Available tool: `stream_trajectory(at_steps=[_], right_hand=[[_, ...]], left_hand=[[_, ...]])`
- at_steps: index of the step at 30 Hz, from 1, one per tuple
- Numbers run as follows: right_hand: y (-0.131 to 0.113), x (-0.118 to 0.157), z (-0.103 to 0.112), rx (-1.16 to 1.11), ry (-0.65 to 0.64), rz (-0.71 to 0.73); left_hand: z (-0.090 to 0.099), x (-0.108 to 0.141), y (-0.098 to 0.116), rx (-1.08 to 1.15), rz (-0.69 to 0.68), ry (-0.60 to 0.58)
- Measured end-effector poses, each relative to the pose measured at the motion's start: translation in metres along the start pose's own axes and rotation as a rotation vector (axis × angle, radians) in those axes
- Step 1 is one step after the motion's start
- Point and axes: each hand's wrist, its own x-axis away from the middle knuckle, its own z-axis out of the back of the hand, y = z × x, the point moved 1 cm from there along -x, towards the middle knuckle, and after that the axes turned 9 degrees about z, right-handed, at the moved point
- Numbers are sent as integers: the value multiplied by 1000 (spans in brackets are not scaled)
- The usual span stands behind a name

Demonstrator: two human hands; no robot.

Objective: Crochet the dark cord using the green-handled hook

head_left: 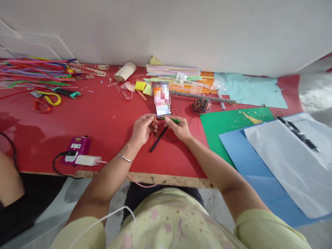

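My right hand [181, 129] is closed around a green-handled crochet hook [174, 120], its thin metal tip pointing left. Just left of it, my left hand [141, 129] pinches a small piece of orange-brown yarn work [154, 121], and the hook tip meets it there. Whether the tip is through a loop is too small to tell. A multicoloured ball of yarn [201, 105] lies to the right, with dark strands near it. Directly beyond my hands a lit phone [163, 110] leans upright. Below my hands a black stick-like thing [158, 139] lies on the red tabletop [114, 128].
Pipe cleaners [36, 72], scissors [53, 98] and a box cutter [66, 92] lie far left. A purple power strip [81, 147] with a plugged white charger [88, 160] sits near the front edge. At right are green sheet [220, 128], blue folder [233, 147] and pens [298, 133]. Another person's limb [10, 176] shows left.
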Motion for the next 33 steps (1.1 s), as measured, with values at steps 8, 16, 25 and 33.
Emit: stream_trajectory(at_steps=[8, 16, 25, 33], right_hand=[[-1, 0, 1, 6, -4, -5], [-1, 0, 0, 32, -6, -18], [-4, -1, 0, 22, -13, -14], [-5, -1, -1, 28, -13, -17]], left_hand=[[1, 0, 0, 18, 7, 7], [0, 1, 1, -23, 13, 17], [1, 0, 0, -25, 10, 20], [0, 1, 0, -21, 2, 30]])
